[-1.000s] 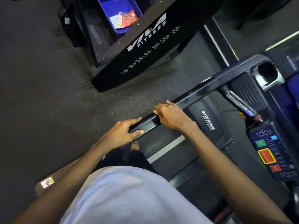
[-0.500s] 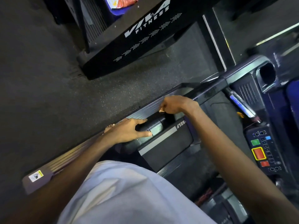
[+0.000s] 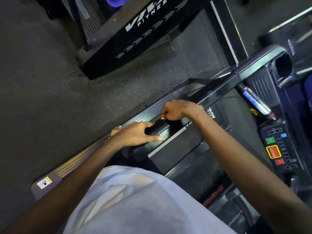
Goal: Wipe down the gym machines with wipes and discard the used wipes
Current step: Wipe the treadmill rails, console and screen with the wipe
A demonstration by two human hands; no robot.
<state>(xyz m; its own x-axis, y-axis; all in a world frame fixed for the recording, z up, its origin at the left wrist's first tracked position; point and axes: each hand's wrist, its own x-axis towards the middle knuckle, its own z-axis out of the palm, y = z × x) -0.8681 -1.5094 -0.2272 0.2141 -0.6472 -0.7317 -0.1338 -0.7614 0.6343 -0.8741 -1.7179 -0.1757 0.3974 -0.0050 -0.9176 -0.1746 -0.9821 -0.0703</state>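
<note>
Curling over treadmill handrail midway, right hand pinches pale scrap, likely wipe, mostly hidden under fingers. Left hand rests on handrail's near end, fingers straight, holding nothing. Wipe looks thin, limp, light; best bunched in palm, pressed flat against handrail.

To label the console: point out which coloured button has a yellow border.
The large red button, between the green button and the smaller red button. Only it is outlined in yellow.
</note>
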